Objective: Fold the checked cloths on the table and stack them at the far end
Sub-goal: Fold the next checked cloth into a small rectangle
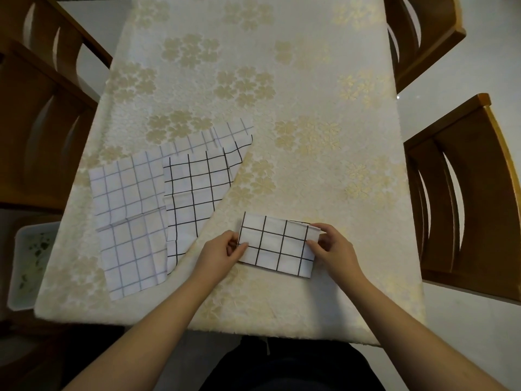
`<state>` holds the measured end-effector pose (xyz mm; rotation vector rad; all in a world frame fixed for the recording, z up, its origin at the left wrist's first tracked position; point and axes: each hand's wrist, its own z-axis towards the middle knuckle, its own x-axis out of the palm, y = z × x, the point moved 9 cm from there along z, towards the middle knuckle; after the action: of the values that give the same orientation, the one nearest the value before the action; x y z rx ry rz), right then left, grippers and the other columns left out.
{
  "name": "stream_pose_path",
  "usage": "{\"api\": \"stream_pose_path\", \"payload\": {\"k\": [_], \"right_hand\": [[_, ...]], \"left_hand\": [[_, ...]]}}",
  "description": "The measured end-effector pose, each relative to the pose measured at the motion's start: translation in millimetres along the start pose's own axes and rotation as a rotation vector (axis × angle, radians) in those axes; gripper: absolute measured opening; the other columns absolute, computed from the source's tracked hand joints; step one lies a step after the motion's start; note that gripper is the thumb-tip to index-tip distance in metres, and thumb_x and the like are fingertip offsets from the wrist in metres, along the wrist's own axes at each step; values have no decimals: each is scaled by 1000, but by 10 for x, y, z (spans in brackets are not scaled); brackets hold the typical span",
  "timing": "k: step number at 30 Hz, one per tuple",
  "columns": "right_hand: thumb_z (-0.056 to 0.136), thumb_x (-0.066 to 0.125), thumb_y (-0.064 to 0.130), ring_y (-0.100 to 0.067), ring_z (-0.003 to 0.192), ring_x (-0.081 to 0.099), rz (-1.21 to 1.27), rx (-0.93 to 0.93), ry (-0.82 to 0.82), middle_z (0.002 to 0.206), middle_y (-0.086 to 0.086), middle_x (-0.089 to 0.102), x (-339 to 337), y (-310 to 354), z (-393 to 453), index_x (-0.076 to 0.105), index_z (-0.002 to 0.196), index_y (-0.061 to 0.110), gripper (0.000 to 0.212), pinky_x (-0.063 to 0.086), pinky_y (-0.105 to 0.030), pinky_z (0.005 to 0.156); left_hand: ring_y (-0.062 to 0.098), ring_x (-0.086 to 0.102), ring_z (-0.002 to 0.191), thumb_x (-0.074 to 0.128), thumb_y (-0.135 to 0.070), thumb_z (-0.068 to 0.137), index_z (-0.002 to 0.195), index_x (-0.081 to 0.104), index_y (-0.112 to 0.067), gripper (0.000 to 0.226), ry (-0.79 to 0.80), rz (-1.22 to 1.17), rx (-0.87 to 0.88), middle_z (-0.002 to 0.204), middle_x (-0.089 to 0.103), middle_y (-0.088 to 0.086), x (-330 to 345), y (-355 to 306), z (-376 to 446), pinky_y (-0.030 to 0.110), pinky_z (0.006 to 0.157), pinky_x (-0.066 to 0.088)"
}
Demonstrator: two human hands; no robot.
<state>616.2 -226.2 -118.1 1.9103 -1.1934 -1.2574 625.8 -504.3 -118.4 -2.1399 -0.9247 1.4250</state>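
Observation:
A small folded white cloth with black checks [277, 245] lies on the table near its front edge. My left hand [222, 251] pinches its left edge and my right hand [334, 249] pinches its right edge. To the left, two unfolded checked cloths lie flat: a black-lined cloth [197, 190] overlaps a larger grey-lined cloth [129, 218]. Neither hand touches these two.
The table carries a cream cloth with gold flowers [296, 103]. Wooden chairs stand at the left [42, 108] and right [465, 198], another at the far right [423, 32]. A white bin [28, 261] sits low beside the table's left corner.

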Motion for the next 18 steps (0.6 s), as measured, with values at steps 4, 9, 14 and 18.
{"api": "stream_pose_path", "payload": {"k": [4, 9, 14, 18], "right_hand": [[89, 70, 20, 9, 76, 61, -41, -19, -50, 88, 16, 65, -13, 39, 17, 57, 116, 36, 34, 44, -3, 64], [89, 69, 18, 2, 85, 61, -27, -34, -124, 94, 14, 62, -49, 25, 17, 58, 124, 27, 38, 48, -6, 72], [96, 58, 19, -8, 116, 49, -94, -136, -217, 129, 6, 53, -77, 56, -49, 48, 138, 23, 43, 40, -25, 98], [99, 51, 22, -22, 134, 40, -421, -320, -205, 146, -5, 46, 208, 208, -143, 41, 145, 15, 48, 31, -40, 113]], "left_hand": [[7, 50, 68, 70, -29, 88, 94, 61, -19, 14, -50, 25, 0, 75, 57, -5, -5, 7, 14, 22, 62, 41], [7, 51, 75, 73, -27, 85, 131, 50, -23, 51, -43, 10, -17, 85, 53, -3, 67, 50, 20, 18, 65, 41], [12, 50, 84, 68, -30, 89, 132, 49, -15, 50, -87, 57, -47, 99, 46, -3, 90, 62, 10, 26, 76, 46], [15, 54, 85, 55, -32, 98, 118, 56, -11, 29, -156, 42, -91, 101, 49, -1, 63, 8, 14, 27, 74, 45]]}}
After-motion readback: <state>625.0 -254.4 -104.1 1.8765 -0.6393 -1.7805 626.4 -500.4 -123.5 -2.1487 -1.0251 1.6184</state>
